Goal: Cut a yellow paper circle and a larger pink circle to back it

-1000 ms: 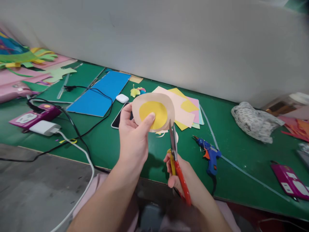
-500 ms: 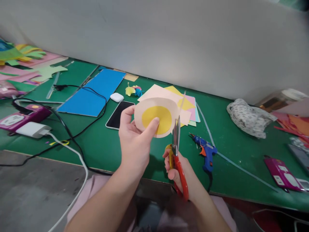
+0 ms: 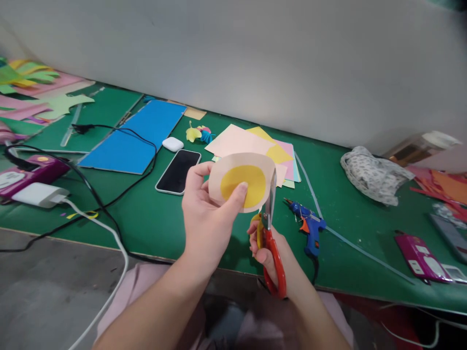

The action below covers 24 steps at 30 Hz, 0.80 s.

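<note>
My left hand (image 3: pixel 211 214) pinches a pale pink rounded piece of paper (image 3: pixel 215 182) with the thumb in front. A yellow paper oval (image 3: pixel 233 177) lies on its face, and my thumb presses on it. My right hand (image 3: pixel 272 250) grips scissors (image 3: pixel 275 262) with red and yellow handles, blades pointing up. Those blades stand at the right edge of the pink paper. Both hands are held above the front part of the green table (image 3: pixel 156 223).
Colored paper sheets (image 3: pixel 237 138) lie behind my hands. A blue glue gun (image 3: pixel 310 228) rests to the right, near a cloth bundle (image 3: pixel 374 175). Leftward are a phone (image 3: pixel 178 171), a white case (image 3: pixel 172 144), a blue board (image 3: pixel 136 141), cables and a purple power strip (image 3: pixel 49 172).
The paper in my left hand has shifted slightly right and down in view. The scissor blades now lie along its right edge and look closer together. The thin strip above them no longer shows.
</note>
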Available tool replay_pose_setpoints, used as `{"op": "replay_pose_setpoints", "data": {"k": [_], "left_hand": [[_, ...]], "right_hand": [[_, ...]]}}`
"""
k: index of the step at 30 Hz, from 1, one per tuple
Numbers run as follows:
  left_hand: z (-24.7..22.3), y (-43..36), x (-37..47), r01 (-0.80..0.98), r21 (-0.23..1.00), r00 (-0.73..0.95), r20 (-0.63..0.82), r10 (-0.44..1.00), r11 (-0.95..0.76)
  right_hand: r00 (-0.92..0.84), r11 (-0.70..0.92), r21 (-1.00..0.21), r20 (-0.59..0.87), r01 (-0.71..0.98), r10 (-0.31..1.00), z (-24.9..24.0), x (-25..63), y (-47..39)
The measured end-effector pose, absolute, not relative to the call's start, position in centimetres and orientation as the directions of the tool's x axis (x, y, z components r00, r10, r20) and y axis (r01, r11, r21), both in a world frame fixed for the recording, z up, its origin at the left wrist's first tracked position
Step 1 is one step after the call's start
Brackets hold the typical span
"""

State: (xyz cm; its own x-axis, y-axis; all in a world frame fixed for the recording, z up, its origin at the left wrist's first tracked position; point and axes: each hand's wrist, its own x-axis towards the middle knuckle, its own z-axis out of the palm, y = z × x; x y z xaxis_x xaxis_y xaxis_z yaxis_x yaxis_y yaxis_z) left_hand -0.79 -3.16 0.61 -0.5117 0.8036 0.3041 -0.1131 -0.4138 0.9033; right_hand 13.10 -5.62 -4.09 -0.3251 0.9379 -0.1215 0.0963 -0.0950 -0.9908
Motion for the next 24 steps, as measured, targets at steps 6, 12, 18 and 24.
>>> {"op": "replay_pose_setpoints", "data": {"k": [6, 12, 18, 24], "left_hand": [[0.4, -3.3, -0.7, -0.084, 0.913, -0.514, 0.303, 0.803, -0.398], [0.4, -3.1, -0.6, -0.104, 0.916, -0.502, 0.289, 0.815, -0.388], [0.4, -2.9, -0.6, -0.171, 0.91, -0.487, 0.255, 0.835, -0.377], [0.5, -2.9, -0.6, -0.192, 0.906, -0.492, 0.245, 0.836, -0.379]], "right_hand": [[-0.302, -0.084, -0.993, -0.106, 0.085, 0.947, -5.1, 13.5, -5.5], [-0.308, -0.04, -0.989, -0.083, 0.142, 0.948, -6.0, 13.6, -5.3], [-0.307, -0.029, -0.986, -0.078, 0.163, 0.948, -5.6, 13.7, -5.4], [-0.307, -0.029, -0.975, -0.097, 0.219, 0.947, -5.2, 13.7, -5.4]]}}
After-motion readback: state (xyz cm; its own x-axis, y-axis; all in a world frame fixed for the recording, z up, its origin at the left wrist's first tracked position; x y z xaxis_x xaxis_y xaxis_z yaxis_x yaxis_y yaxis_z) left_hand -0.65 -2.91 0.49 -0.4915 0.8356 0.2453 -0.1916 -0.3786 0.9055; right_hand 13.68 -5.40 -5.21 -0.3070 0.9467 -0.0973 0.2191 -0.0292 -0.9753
